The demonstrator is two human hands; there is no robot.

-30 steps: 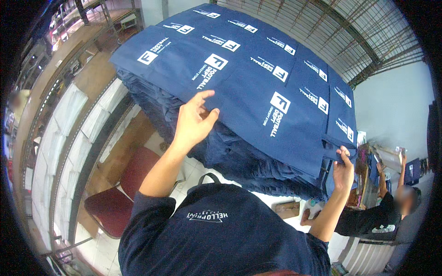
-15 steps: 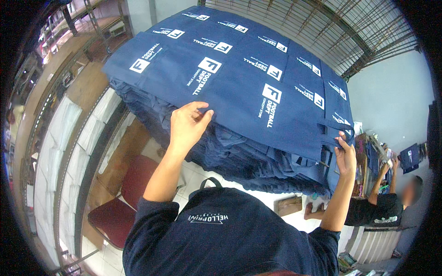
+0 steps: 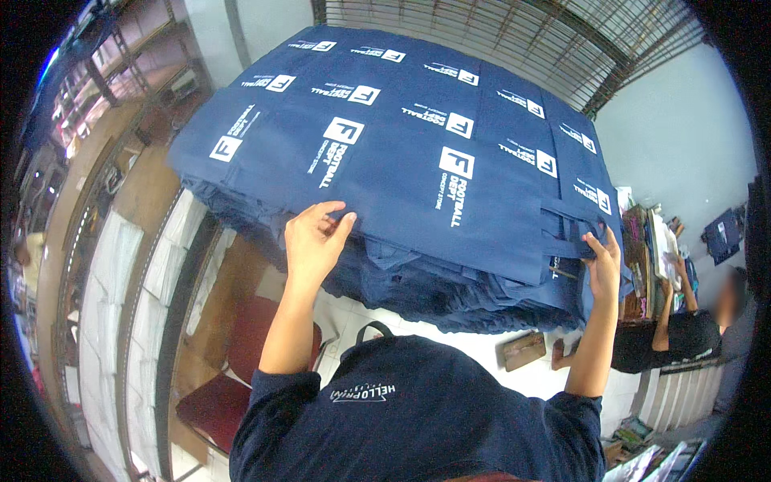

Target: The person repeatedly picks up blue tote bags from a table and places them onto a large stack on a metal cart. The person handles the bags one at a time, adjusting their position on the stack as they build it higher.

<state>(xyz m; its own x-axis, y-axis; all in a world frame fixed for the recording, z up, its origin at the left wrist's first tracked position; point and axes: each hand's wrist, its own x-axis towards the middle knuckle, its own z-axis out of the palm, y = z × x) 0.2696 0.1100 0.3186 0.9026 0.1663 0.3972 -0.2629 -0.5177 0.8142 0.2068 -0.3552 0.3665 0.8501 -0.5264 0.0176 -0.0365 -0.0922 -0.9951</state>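
A waist-high pile of navy cloth tote bags (image 3: 401, 269) with white prints on top stands in front of me. My left hand (image 3: 315, 239) is at the pile's near edge, with thumb and curled fingers pinching the rim of the top tote bag (image 3: 393, 185) nearest me. At the near right corner, my right hand (image 3: 602, 261) has its fingers closed around that bag's edge beside its navy strap handles (image 3: 566, 229). The top bags lie flat in rows, while their folded edges hang unevenly below.
Dark red chairs (image 3: 213, 410) stand below left, beside shelves of stacked white sheets (image 3: 165, 265). A small box (image 3: 522, 351) sits on the tiled floor. At the right, another person (image 3: 683, 333) reaches up toward a cluttered shelf (image 3: 636, 265). A metal grille (image 3: 498, 36) rises behind the pile.
My view has shifted slightly, so the pile sits a little lower and left. Both hands stay at the same edges of the bag. The other person's arms have moved a little.
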